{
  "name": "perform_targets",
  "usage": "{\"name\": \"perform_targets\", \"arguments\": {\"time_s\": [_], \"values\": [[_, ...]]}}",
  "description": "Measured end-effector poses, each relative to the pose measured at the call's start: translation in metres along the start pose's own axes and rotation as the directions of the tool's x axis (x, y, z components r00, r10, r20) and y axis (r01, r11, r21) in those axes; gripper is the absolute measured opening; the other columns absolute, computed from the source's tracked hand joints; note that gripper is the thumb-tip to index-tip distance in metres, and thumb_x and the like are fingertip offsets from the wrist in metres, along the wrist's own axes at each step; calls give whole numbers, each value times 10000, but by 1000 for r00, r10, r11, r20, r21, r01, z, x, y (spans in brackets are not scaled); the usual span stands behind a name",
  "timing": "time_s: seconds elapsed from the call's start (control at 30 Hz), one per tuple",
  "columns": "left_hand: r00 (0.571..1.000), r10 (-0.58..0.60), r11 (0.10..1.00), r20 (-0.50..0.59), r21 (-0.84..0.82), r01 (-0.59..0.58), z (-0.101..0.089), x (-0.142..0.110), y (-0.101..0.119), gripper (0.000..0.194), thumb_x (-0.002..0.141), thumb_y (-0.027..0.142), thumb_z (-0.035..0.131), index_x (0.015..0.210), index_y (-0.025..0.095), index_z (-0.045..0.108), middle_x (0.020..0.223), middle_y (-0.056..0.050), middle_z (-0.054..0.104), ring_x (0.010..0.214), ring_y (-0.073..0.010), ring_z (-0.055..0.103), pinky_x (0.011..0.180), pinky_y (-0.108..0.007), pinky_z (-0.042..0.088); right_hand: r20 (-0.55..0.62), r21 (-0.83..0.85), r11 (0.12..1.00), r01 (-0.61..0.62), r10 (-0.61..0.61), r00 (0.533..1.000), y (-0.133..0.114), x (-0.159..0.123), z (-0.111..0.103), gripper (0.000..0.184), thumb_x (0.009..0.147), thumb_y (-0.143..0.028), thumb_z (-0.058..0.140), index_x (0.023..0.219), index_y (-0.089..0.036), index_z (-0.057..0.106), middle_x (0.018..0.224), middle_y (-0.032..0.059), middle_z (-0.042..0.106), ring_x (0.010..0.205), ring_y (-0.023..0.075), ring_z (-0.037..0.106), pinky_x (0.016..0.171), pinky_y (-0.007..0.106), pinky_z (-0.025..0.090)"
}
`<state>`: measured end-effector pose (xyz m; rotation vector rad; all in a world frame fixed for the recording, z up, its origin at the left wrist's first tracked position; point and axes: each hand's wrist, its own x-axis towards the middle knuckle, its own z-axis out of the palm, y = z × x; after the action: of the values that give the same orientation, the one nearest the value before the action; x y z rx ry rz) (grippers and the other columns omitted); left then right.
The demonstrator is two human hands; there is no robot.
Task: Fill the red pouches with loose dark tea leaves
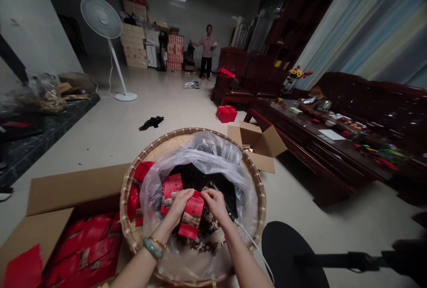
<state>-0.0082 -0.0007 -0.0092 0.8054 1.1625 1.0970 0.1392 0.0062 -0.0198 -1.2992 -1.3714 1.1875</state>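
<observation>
Hanging between left hand (180,203) and right hand (216,204) is a red packet (192,217).

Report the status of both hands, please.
Left hand and right hand gripping red printed packet. Packet above open plastic bag in bamboo basket. White cable crossing basket's rim.

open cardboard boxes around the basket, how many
2: one open cardboard box left of the bamboo basket, holding red packets; the other box beyond its right side, near the wooden table. Others may be out of frame.
</observation>
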Motion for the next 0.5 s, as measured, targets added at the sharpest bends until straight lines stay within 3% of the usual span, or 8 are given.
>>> {"name": "perform_targets", "arguments": {"time_s": [0.13,0.27,0.33,0.5], "values": [[998,-11,1000,54,17,10,-1,1,-3,341,616,464,660,690,132,634,662,-13,659,599,-139,574,602,-246,447,72,90,992,-86,79,994,3,-3,-4,384,734,-518,559,623,-156,623,461,-41,504,402,93,444,416,203,342],[999,-8,999,41,48,6,-1,0,-4,352,624,450,670,738,117,669,713,-40,690,625,-149,600,599,-247,460,39,114,991,-71,67,997,6,-8,-2,336,663,-489,656,730,-159,649,567,-28,572,469,95,473,440,201,371],[999,-31,999,33,27,30,-1,-2,-3,368,629,463,672,751,115,669,707,-44,691,600,-149,602,570,-248,464,26,133,987,-88,85,996,8,-10,0,335,620,-480,694,688,-159,630,560,-29,568,460,95,470,432,204,373],[965,-136,991,226,42,130,-4,-9,3,402,591,399,740,870,118,671,743,-59,711,625,-177,648,599,-278,496,-88,270,947,-173,203,975,12,-8,-1,412,572,-558,689,591,-179,529,431,-64,485,350,85,420,366,211,361]]}}
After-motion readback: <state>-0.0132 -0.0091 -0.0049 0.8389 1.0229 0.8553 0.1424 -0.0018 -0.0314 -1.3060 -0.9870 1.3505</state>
